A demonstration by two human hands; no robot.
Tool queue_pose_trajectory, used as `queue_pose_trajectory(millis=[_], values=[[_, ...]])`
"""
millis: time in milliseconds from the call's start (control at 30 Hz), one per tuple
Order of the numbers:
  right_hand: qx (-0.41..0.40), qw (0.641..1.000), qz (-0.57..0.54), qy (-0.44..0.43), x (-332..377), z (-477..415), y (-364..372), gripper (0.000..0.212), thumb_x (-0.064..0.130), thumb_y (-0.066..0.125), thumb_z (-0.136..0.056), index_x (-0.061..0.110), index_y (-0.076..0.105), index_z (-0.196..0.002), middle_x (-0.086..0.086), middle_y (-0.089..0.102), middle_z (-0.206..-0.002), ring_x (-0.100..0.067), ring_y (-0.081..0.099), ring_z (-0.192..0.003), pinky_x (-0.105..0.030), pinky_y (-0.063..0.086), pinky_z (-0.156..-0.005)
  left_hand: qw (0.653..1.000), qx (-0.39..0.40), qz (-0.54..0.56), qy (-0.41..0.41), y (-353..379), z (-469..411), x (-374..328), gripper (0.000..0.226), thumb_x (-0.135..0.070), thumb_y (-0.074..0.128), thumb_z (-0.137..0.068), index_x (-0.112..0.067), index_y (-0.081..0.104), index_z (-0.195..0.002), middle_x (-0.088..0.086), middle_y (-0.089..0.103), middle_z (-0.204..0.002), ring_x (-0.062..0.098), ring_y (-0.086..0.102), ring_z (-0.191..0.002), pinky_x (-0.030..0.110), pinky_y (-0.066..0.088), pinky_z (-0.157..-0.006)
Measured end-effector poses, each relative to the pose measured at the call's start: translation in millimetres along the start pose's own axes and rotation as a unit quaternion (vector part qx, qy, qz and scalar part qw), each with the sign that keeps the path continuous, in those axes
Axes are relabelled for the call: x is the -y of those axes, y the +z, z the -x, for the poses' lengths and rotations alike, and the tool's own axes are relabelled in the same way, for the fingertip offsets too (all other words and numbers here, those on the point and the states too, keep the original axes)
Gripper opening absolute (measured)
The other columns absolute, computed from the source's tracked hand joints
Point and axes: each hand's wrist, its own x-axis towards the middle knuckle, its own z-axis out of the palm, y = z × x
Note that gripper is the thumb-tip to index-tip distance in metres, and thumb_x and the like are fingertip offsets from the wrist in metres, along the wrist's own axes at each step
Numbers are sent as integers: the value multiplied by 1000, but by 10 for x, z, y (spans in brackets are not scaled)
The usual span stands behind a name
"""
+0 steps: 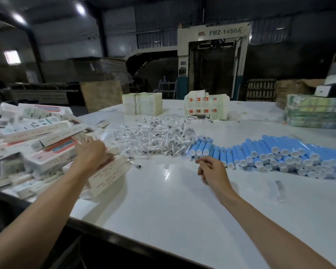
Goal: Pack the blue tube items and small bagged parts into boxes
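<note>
On the bench [163, 200] my left hand [93, 152] lies on heaped boxes [47, 133], grip blurred; my right hand [211, 169] is loosely curled, empty. One tug could spill the heap

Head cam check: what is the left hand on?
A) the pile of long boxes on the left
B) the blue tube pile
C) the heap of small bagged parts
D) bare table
A: the left hand lies on the pile of long boxes. The bagged parts and the blue tubes lie further right, nearer the right hand.
</note>
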Motion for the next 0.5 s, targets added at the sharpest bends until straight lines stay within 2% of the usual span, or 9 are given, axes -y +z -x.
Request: queue_pose_trajectory(millis=[100, 233, 300, 367, 400, 467, 500], values=[[8, 1000, 9, 0, 12, 18, 17, 25, 13, 53, -106, 23, 74, -96, 2, 67, -66, -8, 52, -52, -22, 40, -49, 999, -4, 18, 35, 101, 26, 84, 56, -55, 62, -104, -8, 64, -134, 19, 65, -133, 36, 63, -122, 49, 55, -104], [9, 1000, 12, 5, 38, 37, 16, 25, 13, 52, -106, 23, 73, -96, 2, 67, -67, -9, 52, -53, -24, 41, -51, 997, -67, 7, 49, 15, 70, 0, 59, -53, 53, -108, -8, 50, -146, 23, 56, -145, 41, 57, -131, 52, 51, -107], [9, 1000, 14, 5, 41, 37, 16, 25, 13, 52, -106, 23, 73, -96, 2, 68, -68, -10, 52, -53, -25, 41, -52, 988, -120, 24, 89, -124, 73, -125, 58, -50, 48, -110, -6, 48, -148, 26, 58, -139, 42, 61, -122, 52, 56, -98], [9, 1000, 17, 5, 40, 36, 17, 25, 12, 52, -106, 23, 73, -96, 1, 68, -68, -10, 53, -54, -26, 41, -53, 967, -144, 168, 125, -317, 109, -329, 55, -47, 42, -114, -5, 48, -148, 23, 63, -125, 40, 64, -105, 50, 56, -84], [9, 1000, 20, 4, 41, 38, 16, 24, 12, 52, -106, 22, 73, -97, 1, 68, -68, -11, 53, -55, -27, 42, -54, 947, -139, 254, 137, -415, 148, -452, 54, -48, 40, -115, -7, 47, -149, 16, 65, -116, 36, 64, -97, 46, 53, -77], [7, 1000, 28, 0, 45, 44, 12, 25, 12, 52, -106, 22, 72, -97, 1, 68, -69, -11, 53, -55, -29, 42, -55, 898, -105, 393, 167, -528, 241, -716, 54, -52, 36, -115, -12, 52, -146, 1, 65, -99, 27, 66, -86, 37, 46, -65], [5, 999, 37, -4, 51, 53, 11, 25, 12, 51, -106, 22, 72, -97, 0, 67, -69, -11, 53, -56, -29, 42, -56, 869, -88, 450, 186, -535, 288, -839, 53, -54, 35, -115, -12, 56, -138, 0, 66, -97, 25, 68, -84, 34, 46, -62]])
